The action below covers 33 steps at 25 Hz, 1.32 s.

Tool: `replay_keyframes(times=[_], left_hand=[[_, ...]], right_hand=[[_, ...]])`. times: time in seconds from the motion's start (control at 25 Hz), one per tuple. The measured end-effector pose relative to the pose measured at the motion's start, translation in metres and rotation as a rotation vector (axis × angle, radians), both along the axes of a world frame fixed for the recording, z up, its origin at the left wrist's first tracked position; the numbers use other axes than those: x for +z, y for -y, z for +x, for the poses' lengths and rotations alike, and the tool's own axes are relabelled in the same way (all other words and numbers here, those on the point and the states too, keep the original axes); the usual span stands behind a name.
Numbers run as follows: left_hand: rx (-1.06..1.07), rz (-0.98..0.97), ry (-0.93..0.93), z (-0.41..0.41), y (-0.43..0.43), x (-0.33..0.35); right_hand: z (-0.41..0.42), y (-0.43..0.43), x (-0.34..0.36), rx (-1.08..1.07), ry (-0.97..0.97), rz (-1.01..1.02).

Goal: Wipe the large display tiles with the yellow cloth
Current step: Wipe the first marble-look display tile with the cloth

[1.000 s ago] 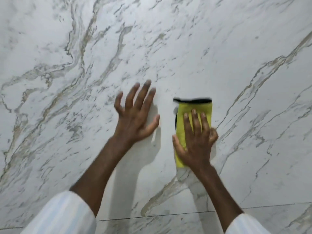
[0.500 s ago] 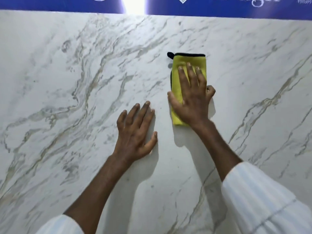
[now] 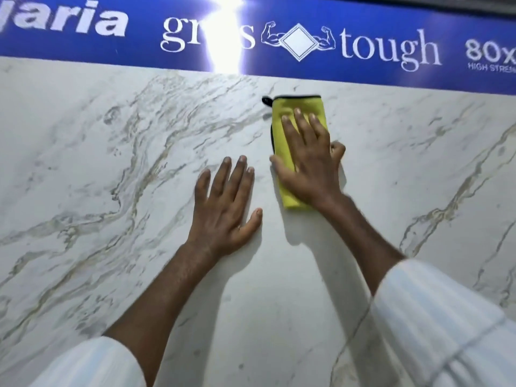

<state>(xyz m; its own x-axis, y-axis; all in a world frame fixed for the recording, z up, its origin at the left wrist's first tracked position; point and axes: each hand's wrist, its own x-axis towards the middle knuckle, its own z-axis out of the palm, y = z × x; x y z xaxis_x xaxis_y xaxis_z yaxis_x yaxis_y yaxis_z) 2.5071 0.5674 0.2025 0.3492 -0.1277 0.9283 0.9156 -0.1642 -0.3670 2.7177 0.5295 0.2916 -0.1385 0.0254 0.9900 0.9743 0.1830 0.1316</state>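
Two hands are on the large display tile (image 3: pixel 111 169), both below the blue banner (image 3: pixel 391 26) that runs along the tile's upper edge. The right hand (image 3: pixel 310 163) lies flat on the folded yellow cloth (image 3: pixel 290 106), its long fingers straight and pressing the cloth against the tile, the thumb along the cloth's left edge and the little finger curled off its right edge. The cloth's black-trimmed top edge sits just below the banner, not touching it. The left hand (image 3: pixel 226 208) is spread, palm down, on bare tile further below the banner and just left of the cloth; it holds nothing and appears to act as a brace. Progress cannot be read from the surface: no dust line, streak or wet track separates wiped area from unwiped. Judged from the cloth's position, the strip directly below the banner is in work, and the wide areas to either side and further down remain to be confirmed. Room upward is nearly used up; a longer stroke would run the cloth onto the banner. Open tile extends left, right and downward, limited only by the bracing hand.
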Motion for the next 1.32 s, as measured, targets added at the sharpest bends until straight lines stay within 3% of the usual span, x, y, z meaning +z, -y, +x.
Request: replay_keyframes(times=[0.16, 0.32, 0.64, 0.76, 0.88, 0.96, 1.12, 1.32], left_hand=[[-0.042, 0.028, -0.017, -0.001, 0.000, 0.000], [-0.045, 0.008, -0.028, -0.002, 0.004, 0.000], [-0.172, -0.060, -0.112, 0.059, 0.021, -0.042], [-0.151, -0.054, -0.037, 0.085, 0.019, -0.050], [-0.142, -0.037, -0.048, 0.083, 0.014, -0.052], [-0.144, -0.034, -0.048, 0.083, 0.014, -0.053], [-0.160, -0.030, -0.052, 0.082, 0.013, -0.055], [-0.204, -0.077, -0.063, 0.078, 0.016, -0.051]], right_hand=[[0.012, -0.002, 0.085, 0.011, -0.009, -0.024], [0.040, 0.008, 0.105, 0.017, -0.110, -0.074], [0.079, 0.006, -0.081, -0.041, 0.005, 0.017], [0.083, 0.005, -0.010, -0.040, 0.066, 0.008], [0.085, 0.007, 0.086, -0.003, -0.048, -0.041], [0.085, 0.006, 0.102, 0.015, -0.105, -0.047], [0.083, 0.001, 0.011, -0.036, 0.024, 0.016], [0.087, 0.013, -0.212, -0.051, -0.011, -0.006]])
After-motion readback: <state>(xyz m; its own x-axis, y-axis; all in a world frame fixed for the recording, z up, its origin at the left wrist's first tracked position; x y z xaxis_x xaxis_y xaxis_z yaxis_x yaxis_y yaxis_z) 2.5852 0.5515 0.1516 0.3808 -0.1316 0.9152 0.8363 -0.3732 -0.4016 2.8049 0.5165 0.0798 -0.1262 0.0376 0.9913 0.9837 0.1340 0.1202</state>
